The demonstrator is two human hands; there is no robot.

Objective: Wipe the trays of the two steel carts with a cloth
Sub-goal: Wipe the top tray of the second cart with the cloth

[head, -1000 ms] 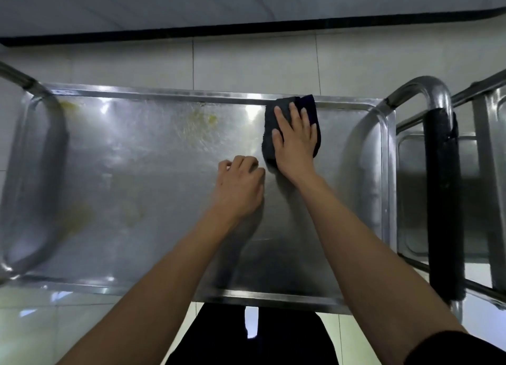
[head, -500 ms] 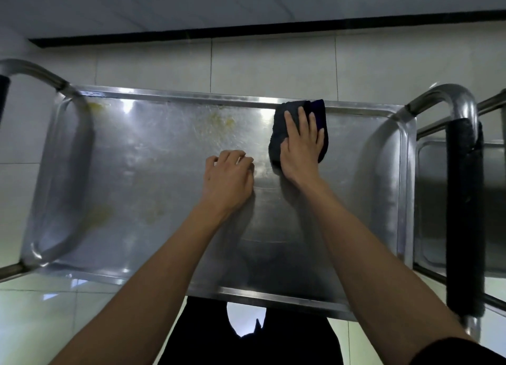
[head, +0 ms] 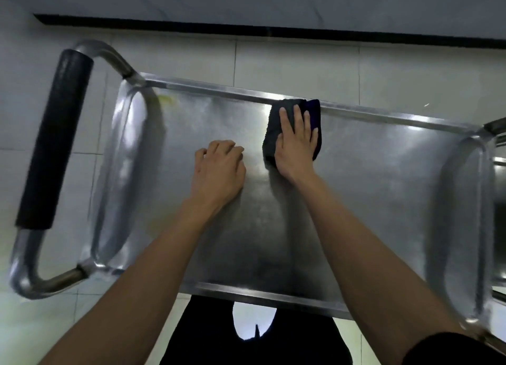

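Observation:
The steel cart's top tray fills the head view. A dark cloth lies on the tray against the far rim, about midway along it. My right hand presses flat on the cloth with straight fingers. My left hand rests on the bare tray just left of the cloth, fingers curled under and holding nothing. A yellowish stain sits in the tray's far-left corner.
The cart's handle with a black grip stands out at the left end. A sliver of the second cart shows at the right edge. Pale tiled floor and a dark baseboard lie beyond the far rim.
Both hands and the cloth have slid left along the far rim, over the spot where a yellowish smear showed. The view has swung left, so the left handle is in sight.

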